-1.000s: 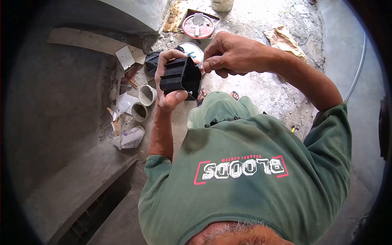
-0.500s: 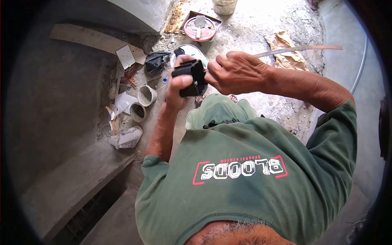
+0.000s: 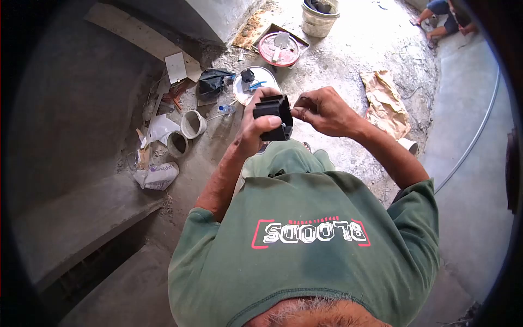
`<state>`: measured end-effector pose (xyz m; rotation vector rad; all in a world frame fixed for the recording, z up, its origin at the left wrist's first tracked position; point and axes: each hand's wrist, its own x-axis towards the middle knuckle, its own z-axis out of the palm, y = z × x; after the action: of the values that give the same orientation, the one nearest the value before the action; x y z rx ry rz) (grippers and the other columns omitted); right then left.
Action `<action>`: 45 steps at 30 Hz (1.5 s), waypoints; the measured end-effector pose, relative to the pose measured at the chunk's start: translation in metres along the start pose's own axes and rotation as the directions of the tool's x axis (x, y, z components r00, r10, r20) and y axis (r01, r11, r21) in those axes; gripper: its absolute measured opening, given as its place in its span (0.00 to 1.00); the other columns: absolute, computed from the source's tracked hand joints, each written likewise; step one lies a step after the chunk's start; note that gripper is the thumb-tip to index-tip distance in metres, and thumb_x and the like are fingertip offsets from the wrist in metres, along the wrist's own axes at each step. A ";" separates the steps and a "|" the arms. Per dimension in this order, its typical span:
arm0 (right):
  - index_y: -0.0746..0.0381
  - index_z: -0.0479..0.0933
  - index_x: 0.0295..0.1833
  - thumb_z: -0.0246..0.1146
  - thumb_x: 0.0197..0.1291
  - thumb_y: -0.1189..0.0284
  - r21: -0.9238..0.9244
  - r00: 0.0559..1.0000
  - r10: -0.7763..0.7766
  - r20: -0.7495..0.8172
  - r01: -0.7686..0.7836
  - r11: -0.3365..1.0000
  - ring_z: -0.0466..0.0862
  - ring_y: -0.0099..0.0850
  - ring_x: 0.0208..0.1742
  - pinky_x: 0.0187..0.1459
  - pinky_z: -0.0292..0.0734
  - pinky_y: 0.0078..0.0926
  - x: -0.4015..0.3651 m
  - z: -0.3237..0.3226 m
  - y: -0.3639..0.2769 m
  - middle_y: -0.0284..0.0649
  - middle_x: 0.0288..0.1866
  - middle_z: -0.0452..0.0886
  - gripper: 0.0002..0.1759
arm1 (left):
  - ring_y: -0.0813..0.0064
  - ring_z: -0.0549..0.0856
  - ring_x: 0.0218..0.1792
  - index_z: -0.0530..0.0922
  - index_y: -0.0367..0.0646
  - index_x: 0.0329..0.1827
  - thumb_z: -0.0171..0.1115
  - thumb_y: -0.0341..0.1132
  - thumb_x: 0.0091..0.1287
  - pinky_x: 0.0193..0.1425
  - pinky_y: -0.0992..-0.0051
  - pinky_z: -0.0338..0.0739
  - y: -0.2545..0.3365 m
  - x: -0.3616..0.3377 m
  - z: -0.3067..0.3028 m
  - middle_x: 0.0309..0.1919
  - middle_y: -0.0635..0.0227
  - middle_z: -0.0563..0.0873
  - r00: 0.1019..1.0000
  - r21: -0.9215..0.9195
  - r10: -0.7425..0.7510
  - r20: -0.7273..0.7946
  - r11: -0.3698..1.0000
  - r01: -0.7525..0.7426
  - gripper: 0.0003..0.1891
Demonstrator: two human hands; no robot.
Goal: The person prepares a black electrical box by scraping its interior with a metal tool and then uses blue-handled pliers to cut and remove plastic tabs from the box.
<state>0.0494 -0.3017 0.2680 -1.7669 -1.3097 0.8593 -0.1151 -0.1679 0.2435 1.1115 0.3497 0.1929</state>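
My left hand [image 3: 256,124] is wrapped round a black plastic box [image 3: 273,117], fingers behind it and thumb across its near side. The open side of the box faces right, and its inside is dark. My right hand [image 3: 322,111] is just to the right of that opening, thumb and index finger pinched together at its edge. Whatever lies between those fingertips is too small to make out. Behind the box, a white round lid [image 3: 242,90] on the floor carries a small black piece and a blue item.
A red-rimmed round tub [image 3: 279,49] and a grey bucket [image 3: 320,22] stand beyond. At left lie a black bag [image 3: 212,83], two open pots and a white sack [image 3: 158,177]. Crumpled brown paper [image 3: 384,103] lies right. Another person's limbs [image 3: 449,22] show top right.
The long thin strip beside my right hand is no longer in view. Both hands and the box appear lower and further right. Another person's limbs now show more fully at top right.
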 end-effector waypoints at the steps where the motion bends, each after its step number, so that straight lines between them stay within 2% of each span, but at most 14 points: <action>1: 0.70 0.83 0.34 0.66 0.62 0.72 0.009 0.999 -0.046 -0.017 0.046 0.999 0.82 0.38 0.24 0.31 0.75 0.38 -0.001 0.002 0.002 0.52 0.24 0.82 0.11 | 0.75 0.82 0.41 0.68 0.39 0.59 0.67 0.47 0.47 0.46 0.75 0.81 -0.002 0.000 0.000 0.43 0.63 0.78 1.000 -0.004 0.006 -0.006 1.000 -0.006 0.36; 4: 0.71 0.82 0.34 0.67 0.61 0.72 0.024 1.000 0.012 0.019 -0.012 1.000 0.80 0.33 0.22 0.30 0.74 0.37 -0.005 0.004 0.011 0.48 0.21 0.81 0.11 | 0.76 0.79 0.43 0.68 0.38 0.61 0.70 0.51 0.45 0.49 0.75 0.77 -0.006 -0.003 -0.002 0.44 0.66 0.77 0.997 0.256 0.071 0.032 0.964 -0.077 0.41; 10: 0.69 0.78 0.27 0.68 0.59 0.76 0.233 0.967 0.205 0.154 -0.237 0.943 0.76 0.21 0.20 0.24 0.70 0.27 -0.023 0.018 0.015 0.38 0.18 0.77 0.10 | 0.76 0.79 0.43 0.68 0.40 0.61 0.71 0.51 0.47 0.49 0.73 0.77 -0.015 -0.022 -0.003 0.44 0.66 0.77 0.993 0.367 0.025 0.117 0.928 -0.067 0.40; 13: 0.69 0.78 0.28 0.69 0.58 0.77 0.170 0.992 0.092 0.086 -0.105 0.980 0.76 0.20 0.21 0.24 0.71 0.28 -0.032 0.027 0.015 0.38 0.18 0.78 0.09 | 0.75 0.79 0.43 0.69 0.40 0.61 0.71 0.51 0.48 0.49 0.72 0.77 -0.020 -0.031 -0.002 0.44 0.66 0.78 0.993 0.391 0.016 0.117 0.918 -0.061 0.39; 15: 0.67 0.77 0.27 0.69 0.55 0.77 0.119 0.992 0.084 0.095 -0.095 0.988 0.80 0.29 0.20 0.26 0.74 0.33 -0.037 0.037 0.024 0.42 0.18 0.78 0.09 | 0.78 0.80 0.41 0.67 0.40 0.61 0.69 0.52 0.46 0.44 0.78 0.77 -0.027 -0.034 -0.004 0.43 0.66 0.78 0.997 0.269 -0.057 0.044 0.962 0.043 0.40; 17: 0.65 0.74 0.26 0.67 0.52 0.78 -0.050 0.978 -0.206 0.017 0.207 0.977 0.82 0.43 0.21 0.27 0.76 0.40 -0.042 0.045 0.032 0.46 0.18 0.78 0.08 | 0.75 0.84 0.37 0.71 0.39 0.59 0.63 0.52 0.57 0.40 0.75 0.82 -0.033 -0.036 -0.005 0.41 0.63 0.82 1.000 0.244 -0.027 0.007 0.969 0.025 0.32; 18: 0.64 0.73 0.29 0.65 0.50 0.77 -0.157 0.950 -0.298 0.091 0.309 0.938 0.81 0.53 0.26 0.28 0.76 0.44 -0.043 0.045 0.030 0.48 0.23 0.78 0.06 | 0.72 0.86 0.35 0.74 0.39 0.56 0.60 0.52 0.63 0.38 0.72 0.84 -0.035 -0.034 -0.009 0.39 0.62 0.84 0.961 -0.039 -0.273 0.044 0.961 0.275 0.27; 20: 0.64 0.74 0.33 0.64 0.49 0.75 -0.291 0.907 -0.312 0.284 0.391 0.873 0.83 0.47 0.28 0.28 0.78 0.44 -0.049 0.048 0.020 0.46 0.27 0.79 0.07 | 0.67 0.89 0.33 0.80 0.39 0.48 0.49 0.52 0.75 0.34 0.66 0.88 -0.045 -0.033 -0.014 0.37 0.60 0.88 0.845 -0.394 -0.515 0.143 0.753 0.526 0.23; 27: 0.66 0.74 0.35 0.62 0.55 0.72 -0.424 0.753 -0.405 0.518 0.638 0.643 0.86 0.42 0.32 0.28 0.81 0.37 -0.042 0.054 0.024 0.43 0.33 0.76 0.09 | 0.68 0.88 0.28 0.81 0.42 0.45 0.52 0.55 0.73 0.26 0.62 0.86 -0.064 -0.033 -0.021 0.34 0.63 0.87 0.783 -0.494 -0.606 0.142 0.642 0.587 0.23; 33: 0.66 0.81 0.32 0.64 0.58 0.74 -0.018 0.935 -0.169 0.311 0.183 0.983 0.80 0.52 0.24 0.30 0.76 0.43 0.014 0.061 0.032 0.54 0.24 0.80 0.05 | 0.73 0.88 0.35 0.76 0.40 0.54 0.50 0.53 0.74 0.32 0.69 0.85 -0.055 -0.045 -0.049 0.46 0.59 0.87 0.974 -0.369 -0.213 -0.073 0.913 0.172 0.23; 35: 0.69 0.81 0.35 0.67 0.63 0.73 0.001 0.911 -0.023 0.412 0.025 1.000 0.78 0.25 0.22 0.27 0.72 0.29 0.038 0.064 0.019 0.40 0.22 0.81 0.09 | 0.74 0.87 0.40 0.72 0.39 0.57 0.52 0.52 0.72 0.38 0.72 0.85 -0.049 -0.046 -0.065 0.49 0.57 0.85 0.976 -0.348 -0.197 -0.095 0.925 0.153 0.24; 37: 0.70 0.81 0.35 0.66 0.64 0.72 0.038 0.895 0.045 0.444 -0.069 0.997 0.76 0.23 0.23 0.27 0.72 0.27 0.062 0.074 0.018 0.38 0.22 0.80 0.10 | 0.74 0.86 0.43 0.72 0.38 0.56 0.55 0.51 0.70 0.46 0.74 0.84 -0.041 -0.042 -0.084 0.48 0.57 0.85 0.983 -0.227 -0.073 -0.169 0.973 0.033 0.24; 38: 0.70 0.82 0.35 0.66 0.66 0.70 0.078 0.877 0.106 0.469 -0.161 0.984 0.75 0.20 0.24 0.27 0.71 0.25 0.074 0.080 0.017 0.35 0.22 0.79 0.12 | 0.84 0.83 0.38 0.73 0.40 0.56 0.58 0.48 0.69 0.43 0.81 0.81 -0.035 -0.040 -0.094 0.42 0.68 0.82 0.984 -0.215 -0.046 -0.172 0.977 0.008 0.22; 45: 0.67 0.79 0.29 0.66 0.65 0.68 0.157 0.815 0.260 0.518 -0.390 0.907 0.71 0.16 0.24 0.26 0.65 0.21 0.169 0.116 -0.006 0.31 0.22 0.78 0.15 | 0.78 0.83 0.45 0.73 0.35 0.57 0.56 0.51 0.67 0.51 0.77 0.80 -0.001 -0.026 -0.194 0.49 0.60 0.83 0.995 -0.017 0.047 -0.085 0.999 -0.049 0.26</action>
<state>-0.0108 -0.1163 0.2047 -1.6455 -1.1289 1.6863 -0.2105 -0.0134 0.1704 1.0955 0.3958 0.2856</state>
